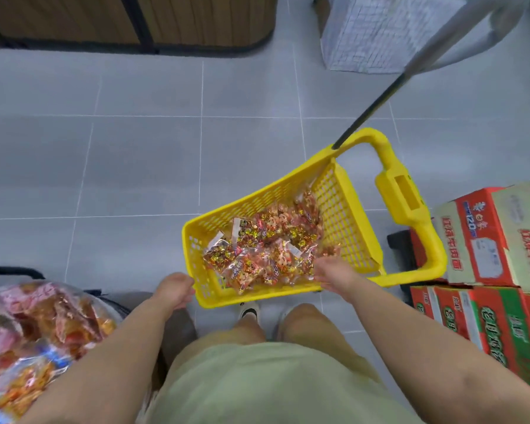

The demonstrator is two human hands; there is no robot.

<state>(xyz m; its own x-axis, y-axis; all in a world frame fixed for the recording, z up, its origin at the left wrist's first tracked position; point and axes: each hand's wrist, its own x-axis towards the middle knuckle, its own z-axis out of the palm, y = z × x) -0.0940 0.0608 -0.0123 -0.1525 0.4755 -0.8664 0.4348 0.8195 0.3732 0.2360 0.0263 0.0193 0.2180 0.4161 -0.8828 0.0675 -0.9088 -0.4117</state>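
Basket: yellow slatted plastic shopping basket (259,191) on grey floor tiles, just ahead of the feet.
Contents: clear crinkly packets of red-and-gold sweets (266,244), heaped loose inside.
Left hand (176,290): curled against the near-left corner; actual hold on the rim impossible to tell.
Right hand (332,270): fingers relaxed, resting on the nearest packets, clasping none.
Risk: probable tipping if lifted by one corner, spilling packets toward stacked red-and-green cardboard cartons (487,237).

Snack packets (266,249) in basket (343,206)
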